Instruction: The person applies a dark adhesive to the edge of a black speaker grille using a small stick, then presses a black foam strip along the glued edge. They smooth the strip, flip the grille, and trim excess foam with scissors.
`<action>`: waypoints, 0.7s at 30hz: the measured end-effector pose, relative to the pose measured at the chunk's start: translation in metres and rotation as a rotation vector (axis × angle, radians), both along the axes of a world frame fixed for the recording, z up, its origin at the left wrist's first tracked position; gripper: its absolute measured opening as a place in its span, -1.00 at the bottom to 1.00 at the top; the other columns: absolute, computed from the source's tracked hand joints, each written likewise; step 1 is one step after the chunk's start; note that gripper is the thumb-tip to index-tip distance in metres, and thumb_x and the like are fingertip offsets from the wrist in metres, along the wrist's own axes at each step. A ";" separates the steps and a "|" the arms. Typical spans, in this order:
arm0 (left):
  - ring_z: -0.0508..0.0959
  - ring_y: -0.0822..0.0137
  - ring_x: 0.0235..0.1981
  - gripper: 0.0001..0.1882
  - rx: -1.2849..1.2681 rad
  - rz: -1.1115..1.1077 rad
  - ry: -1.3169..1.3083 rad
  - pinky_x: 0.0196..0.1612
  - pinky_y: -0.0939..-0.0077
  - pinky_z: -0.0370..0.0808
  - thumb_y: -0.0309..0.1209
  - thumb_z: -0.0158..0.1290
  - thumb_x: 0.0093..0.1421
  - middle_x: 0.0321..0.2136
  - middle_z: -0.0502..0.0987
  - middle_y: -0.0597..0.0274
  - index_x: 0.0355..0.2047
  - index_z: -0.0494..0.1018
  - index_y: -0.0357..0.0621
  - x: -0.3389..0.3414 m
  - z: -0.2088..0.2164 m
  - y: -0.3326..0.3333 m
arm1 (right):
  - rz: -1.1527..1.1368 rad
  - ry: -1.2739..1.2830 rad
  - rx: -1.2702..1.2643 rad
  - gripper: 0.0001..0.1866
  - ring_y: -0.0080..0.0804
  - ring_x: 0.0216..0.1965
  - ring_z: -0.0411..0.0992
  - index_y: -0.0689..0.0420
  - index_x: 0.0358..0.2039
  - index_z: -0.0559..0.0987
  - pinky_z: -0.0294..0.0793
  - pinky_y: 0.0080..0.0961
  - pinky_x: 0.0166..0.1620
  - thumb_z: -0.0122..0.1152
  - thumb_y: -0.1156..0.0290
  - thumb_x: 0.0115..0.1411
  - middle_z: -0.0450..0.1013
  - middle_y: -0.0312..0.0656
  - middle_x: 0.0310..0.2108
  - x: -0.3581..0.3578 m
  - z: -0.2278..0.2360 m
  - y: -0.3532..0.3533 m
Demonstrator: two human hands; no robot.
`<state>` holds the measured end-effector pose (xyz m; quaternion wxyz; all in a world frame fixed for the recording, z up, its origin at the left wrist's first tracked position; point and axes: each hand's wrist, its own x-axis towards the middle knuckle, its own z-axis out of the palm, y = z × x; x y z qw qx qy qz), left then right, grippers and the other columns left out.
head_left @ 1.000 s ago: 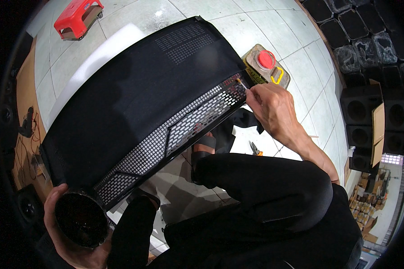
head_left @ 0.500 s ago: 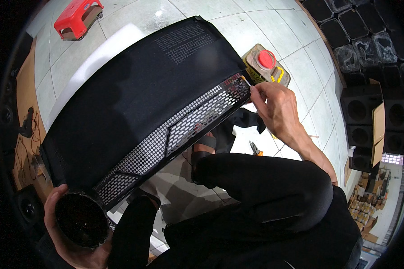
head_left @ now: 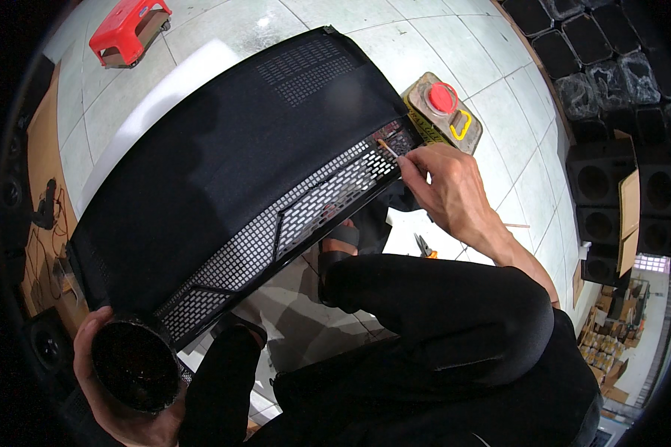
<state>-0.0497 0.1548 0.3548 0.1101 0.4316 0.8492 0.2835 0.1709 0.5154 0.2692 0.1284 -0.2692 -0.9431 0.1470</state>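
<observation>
A long perforated black grille (head_left: 328, 195) stretches diagonally before me, its upper face covered by black cloth (head_left: 201, 164). At its far right end, my right hand (head_left: 451, 185) pinches a small stick brush (head_left: 389, 149) with a pale shaft and an orange-brown tip. The tip meets the perforated edge just below the cloth. At the near left corner, my left hand (head_left: 87, 356) curls around a round tub (head_left: 133, 365) with a dark, glossy inside. That hand's fingertips reach the cloth's corner, though whether they also grip the grille I cannot tell.
Beyond the right end stands a metal can (head_left: 466, 141) with a red cap and yellow handle. Orange-handled pliers or snips (head_left: 425, 246) lie near my knee. A red stool (head_left: 130, 33) stands at the far left. Black speaker boxes (head_left: 602, 186) are stacked along the right.
My right hand has shifted slightly left and toward me, carrying the brush inward from the grille's end corner along the perforated edge. The left hand and tub have stayed put.
</observation>
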 end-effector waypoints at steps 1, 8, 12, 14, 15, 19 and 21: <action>0.30 0.00 0.26 -0.01 0.008 0.005 -0.014 0.33 -0.05 0.25 -0.26 0.40 -0.12 0.20 0.32 -0.01 0.30 0.18 -0.18 0.000 0.000 0.000 | -0.006 0.008 0.000 -0.76 -0.07 -0.51 0.48 0.31 -0.58 0.50 0.48 -0.19 -0.35 0.21 0.46 0.19 0.44 0.02 -0.62 0.000 -0.001 0.001; 0.32 0.00 0.25 -0.02 -0.027 0.010 0.024 0.33 -0.03 0.24 -0.13 0.38 -0.07 0.20 0.32 -0.02 0.30 0.18 -0.20 -0.001 0.001 -0.002 | -0.023 -0.022 -0.062 -0.79 -0.04 -0.51 0.47 0.32 -0.57 0.52 0.46 -0.18 -0.35 0.21 0.48 0.15 0.45 0.04 -0.60 -0.002 -0.003 -0.004; 0.32 0.00 0.25 -0.02 0.019 0.026 -0.042 0.34 -0.02 0.24 -0.12 0.38 -0.07 0.20 0.32 -0.02 0.30 0.18 -0.20 -0.002 -0.001 0.002 | 0.015 -0.086 -0.106 -0.84 -0.11 -0.49 0.50 0.33 -0.44 0.59 0.47 -0.25 -0.37 0.23 0.47 0.18 0.50 0.02 -0.54 -0.004 0.007 -0.009; 0.32 0.00 0.25 -0.03 0.006 0.008 -0.006 0.34 -0.03 0.23 -0.12 0.37 -0.07 0.19 0.32 -0.02 0.30 0.19 -0.20 -0.002 0.001 -0.001 | 0.002 -0.067 -0.095 -0.84 -0.11 -0.49 0.50 0.33 -0.43 0.60 0.46 -0.25 -0.37 0.24 0.47 0.17 0.50 0.02 -0.54 -0.005 0.005 -0.008; 0.32 0.00 0.25 -0.03 0.000 -0.001 0.012 0.34 -0.04 0.23 -0.12 0.37 -0.07 0.19 0.33 -0.02 0.29 0.19 -0.21 -0.001 0.002 -0.002 | -0.004 -0.015 -0.068 -0.83 -0.08 -0.50 0.48 0.33 -0.49 0.56 0.45 -0.22 -0.37 0.23 0.47 0.15 0.47 0.03 -0.57 -0.005 0.001 -0.007; 0.32 0.00 0.25 -0.01 -0.038 0.002 0.042 0.34 -0.03 0.23 -0.11 0.38 -0.08 0.19 0.33 -0.02 0.30 0.19 -0.21 -0.001 0.002 -0.001 | -0.030 0.025 -0.049 -0.82 -0.06 -0.51 0.46 0.31 -0.56 0.54 0.44 -0.19 -0.37 0.25 0.47 0.11 0.44 0.01 -0.61 -0.003 -0.002 -0.005; 0.32 0.00 0.25 -0.01 -0.008 0.010 0.004 0.34 -0.03 0.22 -0.10 0.37 -0.08 0.19 0.33 -0.02 0.30 0.18 -0.20 -0.001 -0.001 0.001 | -0.010 0.005 -0.049 -0.83 -0.07 -0.50 0.47 0.29 -0.56 0.54 0.43 -0.20 -0.38 0.26 0.47 0.10 0.44 0.00 -0.61 -0.003 -0.001 -0.007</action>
